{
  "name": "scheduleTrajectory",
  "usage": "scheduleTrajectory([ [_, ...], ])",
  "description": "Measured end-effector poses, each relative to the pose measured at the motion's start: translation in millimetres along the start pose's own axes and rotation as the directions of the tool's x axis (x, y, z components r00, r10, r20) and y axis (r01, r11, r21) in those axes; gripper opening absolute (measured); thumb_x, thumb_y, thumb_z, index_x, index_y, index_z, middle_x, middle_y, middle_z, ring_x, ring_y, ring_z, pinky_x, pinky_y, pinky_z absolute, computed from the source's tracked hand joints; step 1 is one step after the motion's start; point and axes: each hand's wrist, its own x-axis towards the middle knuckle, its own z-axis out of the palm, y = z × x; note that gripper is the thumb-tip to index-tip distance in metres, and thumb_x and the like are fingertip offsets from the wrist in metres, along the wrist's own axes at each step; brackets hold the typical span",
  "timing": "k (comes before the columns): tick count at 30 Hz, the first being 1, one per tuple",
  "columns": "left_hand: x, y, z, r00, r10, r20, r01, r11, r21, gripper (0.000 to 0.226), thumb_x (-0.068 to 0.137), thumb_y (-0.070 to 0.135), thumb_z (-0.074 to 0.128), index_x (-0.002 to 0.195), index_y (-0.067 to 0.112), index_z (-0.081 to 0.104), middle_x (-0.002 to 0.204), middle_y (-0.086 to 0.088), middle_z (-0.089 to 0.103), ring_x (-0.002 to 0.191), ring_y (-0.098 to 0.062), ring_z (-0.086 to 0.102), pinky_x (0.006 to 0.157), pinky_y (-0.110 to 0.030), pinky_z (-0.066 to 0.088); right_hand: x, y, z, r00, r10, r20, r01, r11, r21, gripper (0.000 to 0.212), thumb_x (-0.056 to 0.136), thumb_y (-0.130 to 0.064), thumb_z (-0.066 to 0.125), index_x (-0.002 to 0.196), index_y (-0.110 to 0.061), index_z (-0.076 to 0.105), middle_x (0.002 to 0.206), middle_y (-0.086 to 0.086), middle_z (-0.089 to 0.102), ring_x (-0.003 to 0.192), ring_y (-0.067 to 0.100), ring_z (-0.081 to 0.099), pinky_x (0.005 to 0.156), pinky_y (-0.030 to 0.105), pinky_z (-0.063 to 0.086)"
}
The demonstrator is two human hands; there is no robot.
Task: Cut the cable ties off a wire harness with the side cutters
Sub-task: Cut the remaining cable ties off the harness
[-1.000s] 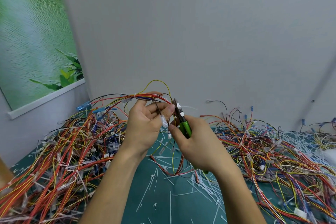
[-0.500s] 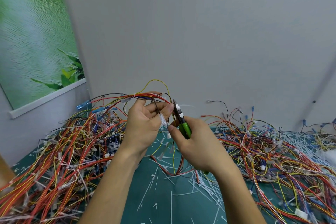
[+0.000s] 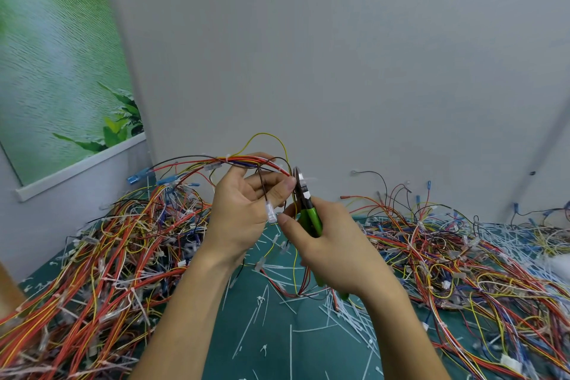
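My left hand (image 3: 246, 210) grips a wire harness (image 3: 246, 161) of red, yellow, blue and black wires, lifted above the green mat. A white connector (image 3: 270, 213) hangs from it by my fingertips. My right hand (image 3: 333, 244) holds green-handled side cutters (image 3: 310, 213), jaws pointing up. The metal jaws (image 3: 298, 179) sit right at the harness next to my left fingertips. A pale cable tie tail (image 3: 311, 179) sticks out to the right of the jaws. Whether the jaws close on a tie is hidden.
A big heap of tied harnesses (image 3: 101, 262) covers the mat on the left. Another tangle (image 3: 456, 259) spreads on the right. Several cut white ties (image 3: 342, 315) litter the green mat (image 3: 277, 345) between my forearms. A grey wall stands close behind.
Both hands stay almost where they were. The cutters' jaws sit slightly closer to the harness beside my left fingertips.
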Motion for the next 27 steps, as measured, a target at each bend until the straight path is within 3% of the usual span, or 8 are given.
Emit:
scheduleTrajectory([
  [6, -0.9, 3.4, -1.2, 1.0, -0.022, 0.011, 0.022, 1.0, -0.022, 0.045, 0.073, 0.009, 0.078, 0.114, 0.01, 0.058, 0.081, -0.004, 0.074, 0.074, -0.014, 0.071, 0.067, -0.02, 0.054, -1.4, 0.5, 1.1, 0.998, -0.023, -0.058, 0.023, 1.0, -0.004, 0.038, 0.099, -0.051, 0.062, 0.07, -0.028, 0.052, 0.053, -0.009, 0.048, 0.046, 0.007, 0.041, 0.046, 0.017, 0.036],
  [16, -2.2, 6.5, -1.1, 0.999, -0.033, 0.018, 0.034, 0.998, -0.051, 0.045, 0.073, 0.009, 0.077, 0.114, 0.01, 0.058, 0.081, -0.006, 0.073, 0.073, -0.014, 0.07, 0.068, -0.021, 0.055, -1.3, -1.4, 2.7, 0.996, -0.055, -0.068, 0.055, 0.998, 0.007, 0.037, 0.099, -0.048, 0.062, 0.072, -0.025, 0.053, 0.053, -0.009, 0.047, 0.045, 0.007, 0.041, 0.047, 0.016, 0.036],
  [20, -1.7, 5.6, -2.3, 0.998, -0.053, 0.031, 0.055, 0.997, -0.051, 0.05, 0.074, 0.008, 0.078, 0.119, 0.007, 0.057, 0.083, -0.007, 0.073, 0.077, -0.016, 0.071, 0.067, -0.022, 0.055, -0.9, -2.4, 3.5, 0.998, -0.044, -0.049, 0.046, 0.998, 0.041, 0.032, 0.099, -0.048, 0.062, 0.073, -0.032, 0.052, 0.055, -0.01, 0.051, 0.051, 0.017, 0.051, 0.047, 0.019, 0.04],
  [27, -1.8, 4.5, -2.2, 0.998, -0.055, 0.032, 0.057, 0.997, -0.044, 0.048, 0.074, 0.01, 0.078, 0.118, 0.01, 0.058, 0.087, -0.012, 0.073, 0.087, -0.024, 0.071, 0.075, -0.026, 0.057, -0.6, -0.3, 3.2, 0.996, -0.047, -0.08, 0.048, 0.999, 0.009, 0.038, 0.101, -0.044, 0.062, 0.068, -0.028, 0.049, 0.051, -0.009, 0.046, 0.044, 0.007, 0.04, 0.045, 0.018, 0.036],
])
